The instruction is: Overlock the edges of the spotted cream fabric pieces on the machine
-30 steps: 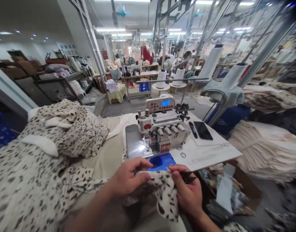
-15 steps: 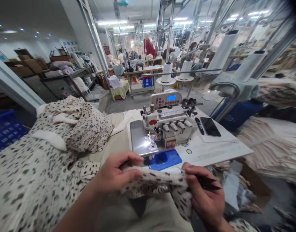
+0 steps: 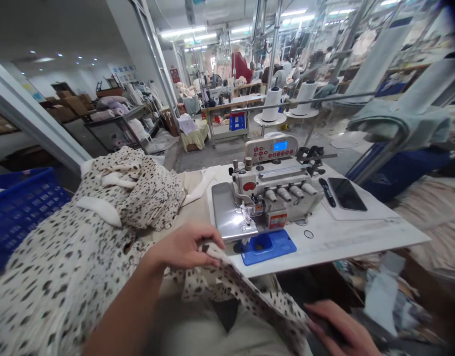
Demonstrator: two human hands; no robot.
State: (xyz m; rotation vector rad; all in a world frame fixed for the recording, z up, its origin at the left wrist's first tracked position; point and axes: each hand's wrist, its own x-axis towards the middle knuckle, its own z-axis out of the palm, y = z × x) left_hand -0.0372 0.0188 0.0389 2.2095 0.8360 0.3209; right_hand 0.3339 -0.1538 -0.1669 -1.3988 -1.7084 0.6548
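Note:
My left hand (image 3: 190, 247) pinches the edge of a cream fabric piece with black spots (image 3: 246, 287), just in front of the sewing machine. The strip slants down to the right across my lap. At its lower end my right hand (image 3: 339, 326), somewhat blurred, is closed on the fabric. A dark tool, looking like thread snips (image 3: 333, 330), lies within the same hand, mostly hidden by the fingers. Behind my hands stands a white overlock sewing machine (image 3: 275, 193) with a lit blue display. A blue plastic tray (image 3: 270, 247) sits at its front edge.
A large heap of spotted fabric (image 3: 64, 252) lies at left, beside a blue basket (image 3: 30, 202). A phone (image 3: 347, 194) and a dark slim tool (image 3: 327, 193) rest on the white table (image 3: 383, 232). Thread cones (image 3: 272, 105) stand behind. Scraps fill a box (image 3: 394, 296) at lower right.
My right hand has moved down and right, drawing the fabric from a bunched, level hold into a slanting strip. My left hand keeps its pinch. The view has swung slightly left.

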